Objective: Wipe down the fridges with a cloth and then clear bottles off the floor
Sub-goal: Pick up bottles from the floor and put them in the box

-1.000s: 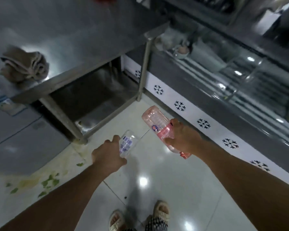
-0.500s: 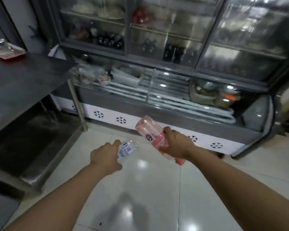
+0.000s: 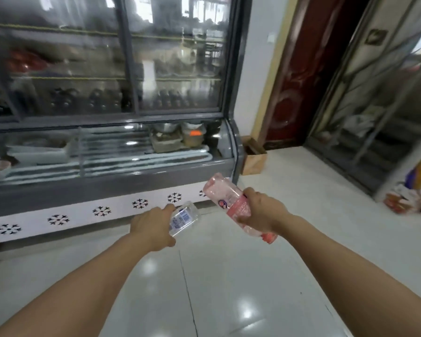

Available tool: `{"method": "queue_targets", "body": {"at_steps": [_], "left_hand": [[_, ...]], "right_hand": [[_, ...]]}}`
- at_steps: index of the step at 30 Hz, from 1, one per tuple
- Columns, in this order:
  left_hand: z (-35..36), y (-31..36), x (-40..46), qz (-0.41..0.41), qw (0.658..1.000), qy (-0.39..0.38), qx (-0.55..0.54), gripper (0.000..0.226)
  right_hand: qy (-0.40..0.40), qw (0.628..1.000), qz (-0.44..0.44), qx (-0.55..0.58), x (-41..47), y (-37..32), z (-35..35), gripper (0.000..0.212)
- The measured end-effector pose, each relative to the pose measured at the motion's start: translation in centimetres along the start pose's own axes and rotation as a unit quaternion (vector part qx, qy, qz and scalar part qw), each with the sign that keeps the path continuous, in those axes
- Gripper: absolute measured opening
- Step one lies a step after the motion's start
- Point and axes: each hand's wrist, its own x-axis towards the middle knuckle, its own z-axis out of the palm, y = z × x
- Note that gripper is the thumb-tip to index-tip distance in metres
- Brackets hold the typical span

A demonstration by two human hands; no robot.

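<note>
Glossy white floor tiles (image 3: 229, 288) fill the lower half of the view, catching bright spots of light. From nine to twelve o'clock stands a grey glass-fronted display fridge (image 3: 107, 181), its white base strip printed with dark snowflake marks; bottles and containers show blurred behind the glass. Near centre, the left hand (image 3: 153, 228) is closed around a small clear bottle (image 3: 184, 218) with a blue-and-white label, which sticks out past the knuckles toward two o'clock. Just beside it, apart and not touching, the right hand (image 3: 261, 211) grips a larger pink bottle (image 3: 231, 200) round its middle; this one lies tilted, base toward eleven o'clock, pink cap toward five. At one o'clock a brown cardboard box (image 3: 253, 158) sits on the floor against the fridge's end, beside a dark red door (image 3: 299, 81). At three o'clock, blurred coloured packages (image 3: 413, 188) rest by a glass-fronted cabinet (image 3: 374, 105)
</note>
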Motion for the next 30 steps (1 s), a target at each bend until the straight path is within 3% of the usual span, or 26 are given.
{"method": "queue_targets", "body": {"at_steps": [9, 22, 27, 30], "left_hand": [[-0.8, 13.6, 6.7, 0.15, 0.987, 0.007, 0.053, 0.075], [-4.3, 27.6, 25.3, 0.271, 0.96, 0.022, 0.064, 0.072], [-5.0, 35.5, 30.4, 0.309, 0.948, 0.022, 0.075, 0.084], [-5.0, 41.4, 33.5, 0.316, 0.945, 0.029, 0.079, 0.075]], "right_hand": [[0.022, 0.986, 0.165, 0.026, -3.9, 14.1, -2.9, 0.064], [0.053, 0.961, 0.26, 0.075, 4.9, 28.1, -7.4, 0.065], [0.046, 0.949, 0.3, 0.091, 6.5, 35.4, -8.4, 0.066], [0.057, 0.943, 0.312, 0.1, 8.3, 41.2, -9.6, 0.067]]}}
